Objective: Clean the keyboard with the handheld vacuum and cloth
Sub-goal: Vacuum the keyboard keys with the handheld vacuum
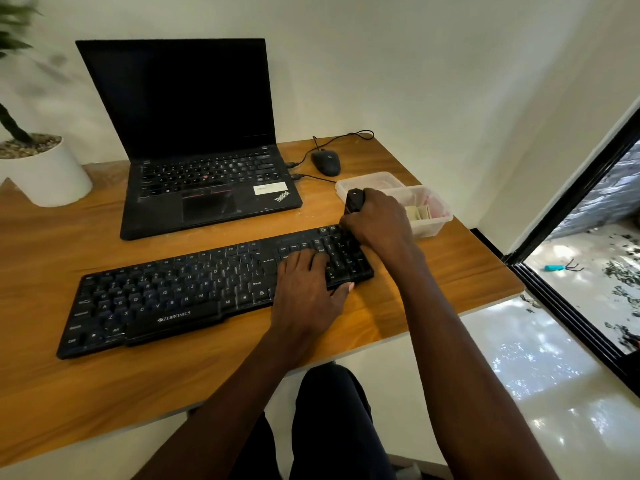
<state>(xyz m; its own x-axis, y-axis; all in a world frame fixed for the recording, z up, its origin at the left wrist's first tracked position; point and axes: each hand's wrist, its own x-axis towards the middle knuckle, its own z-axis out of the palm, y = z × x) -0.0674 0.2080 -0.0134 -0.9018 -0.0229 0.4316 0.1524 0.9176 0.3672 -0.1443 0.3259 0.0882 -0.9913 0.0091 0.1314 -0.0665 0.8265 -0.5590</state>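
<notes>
1. Fingers [372, 216] of the right hand [379, 221] are curled round a black handheld vacuum [354, 200], held upright at the far right corner of the keyboard [166, 292].
2. Left hand [308, 285] is laid flat, fingers straight and close together, on the keys left of the number pad, thumb at the front edge.
3. Keyboard is set slantwise on the wooden desk [69, 393], in front of an open laptop [204, 140].
4. Clear plastic container [433, 216] is seen just behind the right hand; a mouse [326, 162] lies beyond it. No cloth can be made out for certain.

Head view: worn on the head, facing forward and down, close over the worktop [104, 393].
Shared views: only this one.
</notes>
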